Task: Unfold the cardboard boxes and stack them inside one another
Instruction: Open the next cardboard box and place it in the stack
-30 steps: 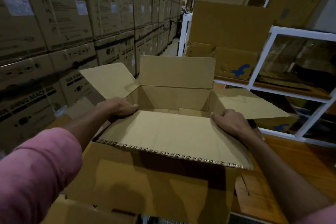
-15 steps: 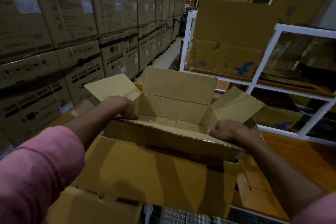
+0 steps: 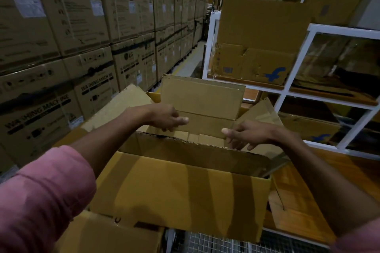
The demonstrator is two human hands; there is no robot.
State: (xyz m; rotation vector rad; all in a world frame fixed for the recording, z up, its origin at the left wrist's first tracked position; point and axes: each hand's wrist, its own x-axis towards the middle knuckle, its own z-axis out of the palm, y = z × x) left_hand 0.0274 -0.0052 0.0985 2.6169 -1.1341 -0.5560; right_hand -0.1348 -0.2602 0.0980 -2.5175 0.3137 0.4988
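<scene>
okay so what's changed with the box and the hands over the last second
Both hands let go of the near flap, which has swung from flat over the opening down inside the open box. The left hand and right hand now hover over the opening, empty. The far flap stays upright; the white rack is unchanged.

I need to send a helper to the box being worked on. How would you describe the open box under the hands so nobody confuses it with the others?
Stand in the aisle between the wall of printed washing machine cartons and the white shelf rack. Below both hands sits the open box. Unlike the sealed, printed cartons and the blue-logo boxes on the rack, it is plain brown with all its flaps raised.
</scene>
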